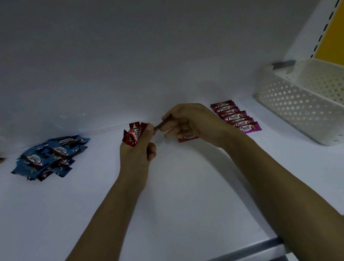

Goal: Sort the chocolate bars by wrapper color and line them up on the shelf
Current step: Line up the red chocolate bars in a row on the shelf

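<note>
On the shelf (183,192), purple bars (236,118) lie lined up, blue bars (49,158) heaped; left hand (139,148) grips red bars (133,136), right hand (190,123) pinches a red bar (161,126), their row seemingly pending.

The left hand (138,148) holds a small bunch of red bars (133,136), standing up out of its curled fingers. The right hand (190,121) pinches a single bar (163,125) by its end, just beside the bunch. Under the right hand a flat red bar (188,137) peeks out. Both hands are over a white shelf (182,202). Pink bars (236,118) lie in a neat row near the back. Blue bars (49,156) sit in a messy pile on the left. A white basket (303,103) with holes stands on the right.
</note>
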